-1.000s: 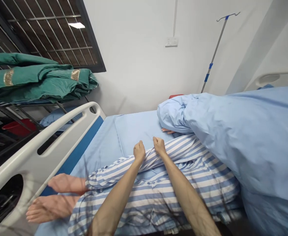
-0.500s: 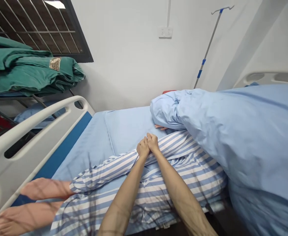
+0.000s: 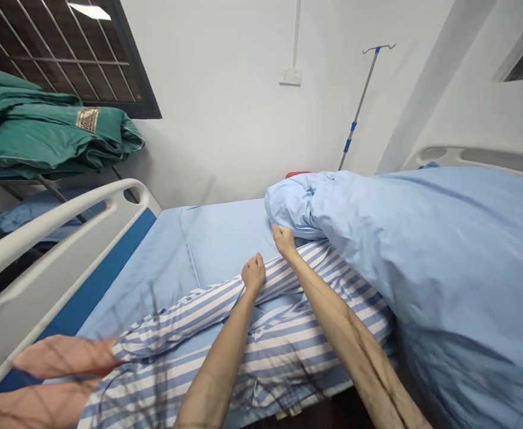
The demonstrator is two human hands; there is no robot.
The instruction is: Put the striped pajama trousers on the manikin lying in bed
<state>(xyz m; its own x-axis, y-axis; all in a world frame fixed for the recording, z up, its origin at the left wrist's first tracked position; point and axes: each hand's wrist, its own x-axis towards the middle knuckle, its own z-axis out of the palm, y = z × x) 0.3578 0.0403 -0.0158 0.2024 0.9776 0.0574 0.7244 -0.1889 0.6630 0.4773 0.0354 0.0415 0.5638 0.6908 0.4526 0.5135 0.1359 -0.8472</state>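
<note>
The blue quilt (image 3: pixel 444 268) hid whatever lay beneath it at the far end of the bed (image 3: pixel 154 280), leaving only a sliver of a red object (image 3: pixel 297 174) showing behind it. 2 blurred bare feet (image 3: pixel 51 381) were cut off at the lower left corner. The left hand (image 3: pixel 253 274) and right hand (image 3: pixel 283 240) curled so that any grip on the striped cloth (image 3: pixel 199 310) could not be told.

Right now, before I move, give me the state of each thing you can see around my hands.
Left hand: closed, resting on the striped trousers.
Right hand: closed, against the quilt's edge.
Striped trousers: worn, legs lying along the bed.
Blue quilt: bunched and heaped.
Bed side rail: raised.
Drip stand: standing, nothing hanging.
Green cloth: folded and piled.
</note>
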